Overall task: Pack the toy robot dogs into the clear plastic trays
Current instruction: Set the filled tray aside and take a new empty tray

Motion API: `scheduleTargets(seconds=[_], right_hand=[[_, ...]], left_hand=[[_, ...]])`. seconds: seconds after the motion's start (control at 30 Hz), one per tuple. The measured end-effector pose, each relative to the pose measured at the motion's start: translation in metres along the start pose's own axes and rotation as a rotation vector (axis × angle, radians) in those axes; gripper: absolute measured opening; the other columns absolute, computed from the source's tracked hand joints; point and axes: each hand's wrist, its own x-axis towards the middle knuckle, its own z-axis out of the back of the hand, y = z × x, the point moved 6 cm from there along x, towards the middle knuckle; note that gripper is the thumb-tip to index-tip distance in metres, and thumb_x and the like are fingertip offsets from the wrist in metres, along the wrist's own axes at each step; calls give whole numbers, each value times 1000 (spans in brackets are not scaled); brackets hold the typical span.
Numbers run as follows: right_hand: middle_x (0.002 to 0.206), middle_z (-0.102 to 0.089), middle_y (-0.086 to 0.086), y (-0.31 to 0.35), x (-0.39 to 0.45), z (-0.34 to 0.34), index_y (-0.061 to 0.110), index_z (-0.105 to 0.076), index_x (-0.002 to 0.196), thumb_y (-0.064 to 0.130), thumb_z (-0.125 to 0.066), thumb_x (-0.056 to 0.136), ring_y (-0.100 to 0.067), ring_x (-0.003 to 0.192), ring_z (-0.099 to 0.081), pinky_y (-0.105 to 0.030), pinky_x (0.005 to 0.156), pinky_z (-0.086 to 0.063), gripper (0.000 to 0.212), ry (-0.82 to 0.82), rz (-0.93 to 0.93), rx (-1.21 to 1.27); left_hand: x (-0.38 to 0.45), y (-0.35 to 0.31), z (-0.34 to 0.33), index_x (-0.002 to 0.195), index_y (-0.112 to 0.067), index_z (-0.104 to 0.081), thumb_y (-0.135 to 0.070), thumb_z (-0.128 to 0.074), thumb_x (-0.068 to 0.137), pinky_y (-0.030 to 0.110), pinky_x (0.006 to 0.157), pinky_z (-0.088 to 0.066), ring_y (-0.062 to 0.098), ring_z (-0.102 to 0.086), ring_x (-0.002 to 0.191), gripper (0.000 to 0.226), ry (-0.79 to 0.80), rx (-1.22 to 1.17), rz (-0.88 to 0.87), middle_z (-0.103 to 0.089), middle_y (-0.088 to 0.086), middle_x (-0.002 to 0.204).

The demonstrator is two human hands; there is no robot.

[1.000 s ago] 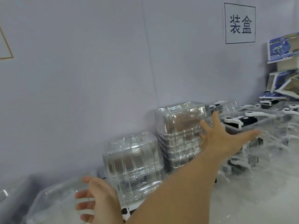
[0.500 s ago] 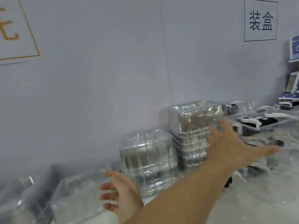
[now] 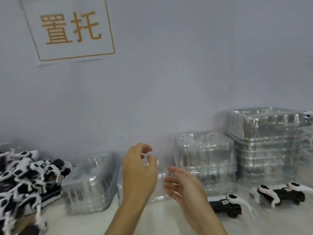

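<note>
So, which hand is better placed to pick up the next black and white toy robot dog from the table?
Probably the right hand: it is open, and the nearest loose black and white toy robot dog lies just to its right. The left hand is curled at a clear plastic tray.

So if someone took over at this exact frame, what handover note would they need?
Left hand: raised over a clear tray, fingers curled, holding nothing that I can make out.
Right hand: open, empty, beside that tray.
Unpacked toy robot dogs are heaped far left; two more lie loose at right.
Empty tray stacks stand along the wall.
Done: no packed trays visible here.
Left: take a tray, load dogs.
</note>
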Motion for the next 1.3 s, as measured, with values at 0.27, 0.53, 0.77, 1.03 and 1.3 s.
scheduleTargets(seconds=[0.27,0.53,0.77,1.03,1.3], right_hand=[[76,-65,-12,-4,0,-24,13,-70,97,0,-49,95,-21,65,-64,-26,59,-53,25,0,36,-275],[74,-70,-2,-21,-4,-49,22,-71,95,5,-52,93,-12,60,-65,-23,60,-53,26,15,106,-464],[70,-69,5,4,-15,-50,26,-73,88,-1,-51,90,-7,61,-61,-27,65,-50,35,-157,440,-452],[86,-71,-2,-15,-17,-59,24,-69,97,7,-56,94,-15,75,-68,-29,71,-53,22,-83,318,-450],[67,-71,3,-18,-25,-72,14,-76,84,12,-66,93,-5,59,-64,-17,58,-53,13,5,383,-401]], left_hand=[[-54,128,20,156,-37,-7,-47,-47,100,36,119,-17,9,4,152,69,507,669,0,0,-22,163],[-52,108,23,107,-33,-55,-49,-65,87,30,96,-24,9,-42,119,27,333,683,-64,-56,-18,106],[-42,106,43,87,-30,-56,-31,-81,79,25,86,-29,8,-43,101,27,177,286,123,-47,-20,87],[-37,114,63,92,-19,-64,-29,-81,82,20,64,-43,9,-63,82,22,-15,-327,596,-68,2,95],[-51,118,62,104,-12,-64,-42,-83,78,42,89,-55,20,-66,94,44,1,-429,766,-68,4,104]])
